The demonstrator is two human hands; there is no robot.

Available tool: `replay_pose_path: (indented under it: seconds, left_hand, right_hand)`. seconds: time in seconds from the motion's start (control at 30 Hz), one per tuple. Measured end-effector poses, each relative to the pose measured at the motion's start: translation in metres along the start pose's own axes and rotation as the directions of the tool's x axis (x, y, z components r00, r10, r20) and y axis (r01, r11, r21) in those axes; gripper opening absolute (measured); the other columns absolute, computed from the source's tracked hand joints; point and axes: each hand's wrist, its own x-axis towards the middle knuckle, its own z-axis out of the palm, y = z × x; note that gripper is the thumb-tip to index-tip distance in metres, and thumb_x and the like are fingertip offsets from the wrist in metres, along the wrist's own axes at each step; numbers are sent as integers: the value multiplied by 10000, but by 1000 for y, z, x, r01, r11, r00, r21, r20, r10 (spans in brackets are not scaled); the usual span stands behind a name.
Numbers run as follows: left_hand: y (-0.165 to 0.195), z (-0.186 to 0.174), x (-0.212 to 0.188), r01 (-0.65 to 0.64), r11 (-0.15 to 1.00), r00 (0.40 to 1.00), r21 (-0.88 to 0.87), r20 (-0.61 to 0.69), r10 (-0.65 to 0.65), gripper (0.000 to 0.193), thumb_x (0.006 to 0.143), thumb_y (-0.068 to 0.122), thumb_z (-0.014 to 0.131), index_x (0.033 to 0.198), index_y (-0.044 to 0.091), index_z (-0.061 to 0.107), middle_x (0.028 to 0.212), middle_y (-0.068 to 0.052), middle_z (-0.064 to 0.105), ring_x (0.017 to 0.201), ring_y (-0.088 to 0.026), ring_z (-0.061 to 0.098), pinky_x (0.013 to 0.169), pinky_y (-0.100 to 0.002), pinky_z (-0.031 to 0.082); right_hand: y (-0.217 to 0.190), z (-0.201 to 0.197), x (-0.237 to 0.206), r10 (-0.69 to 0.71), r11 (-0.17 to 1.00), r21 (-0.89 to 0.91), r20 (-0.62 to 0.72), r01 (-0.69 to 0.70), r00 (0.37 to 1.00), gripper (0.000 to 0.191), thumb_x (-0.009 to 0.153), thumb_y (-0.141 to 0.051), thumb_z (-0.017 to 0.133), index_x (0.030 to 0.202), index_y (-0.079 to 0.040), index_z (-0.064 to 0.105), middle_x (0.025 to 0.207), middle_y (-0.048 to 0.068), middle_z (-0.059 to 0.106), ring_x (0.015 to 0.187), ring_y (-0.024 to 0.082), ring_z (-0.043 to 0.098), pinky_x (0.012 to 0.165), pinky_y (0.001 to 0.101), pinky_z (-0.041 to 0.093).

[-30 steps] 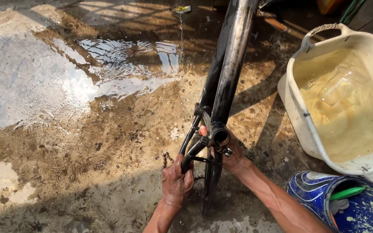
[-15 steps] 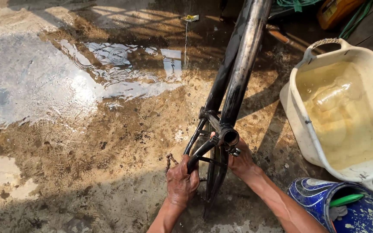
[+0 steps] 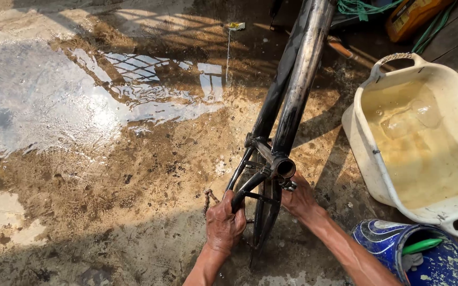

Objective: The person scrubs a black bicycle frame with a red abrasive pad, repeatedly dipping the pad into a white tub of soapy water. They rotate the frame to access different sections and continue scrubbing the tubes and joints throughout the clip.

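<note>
Head view looks down on a black bicycle frame standing on wet, muddy concrete ground. Its tubes are round, glossy metal, streaked with grime, and they run from the top edge down to a short open-ended cylindrical shell near the middle of the picture. Thinner black stays fork away below that shell.

Left hand is wet and dirty, its fingers closed around one of the thin lower stays just below the shell. Right hand sits just beside the shell on the other side, fingers curled against the frame's underside; how firmly they grip cannot be told, since the frame hides the fingertips. A short length of rusty chain lies on the ground next to the left hand.

A broad puddle to the left is shiny and mirrors a lattice pattern, while the ground near the frame is rough, brown and gritty.

At the right stands a cream plastic tub, rounded-rectangular with a rope-wrapped handle at its top corner, holding cloudy yellowish water. Below it, just beside the right forearm, is a round blue bucket with white swirled markings; inside it lie a green handle and a greyish rag. An orange plastic container and green cord lie at the top edge.
</note>
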Motion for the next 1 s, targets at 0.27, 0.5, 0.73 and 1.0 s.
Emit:
replay_pose_path:
  seconds: [0.27,0.5,0.73,1.0]
  left_hand:
    - [-10,6,-3,74,997,997,19,15,-75,84,930,65,629,1010,53,606,544,-57,609,413,-136,616,360,-302,495]
    - [-29,15,-10,68,990,996,123,55,-75,32,956,94,593,936,104,617,554,-29,610,397,-108,582,362,-288,510]
    - [-25,6,-10,85,987,994,139,61,-94,22,917,92,586,906,111,590,592,-34,617,419,-123,565,434,-320,508]
    - [-12,-5,-6,39,994,999,104,-24,-37,356,871,79,615,1218,7,581,692,-116,685,498,-202,651,487,-349,522]
  right_hand:
    - [4,13,13,297,643,673,221,-365,929,357,1085,-338,437,1078,-57,657,1038,156,708,1131,308,645,1224,491,393]
    - [-3,8,8,325,704,686,-80,-185,942,533,1116,-457,303,1289,-78,636,1191,181,703,1084,321,676,999,476,568]
    - [-47,14,-56,10,893,444,-176,70,984,436,994,-216,405,1390,-122,562,1239,145,677,1121,340,664,940,414,575]
    - [-16,56,-31,194,912,382,-77,-151,978,351,890,3,592,1209,-84,710,1069,149,671,1159,338,648,972,417,566]
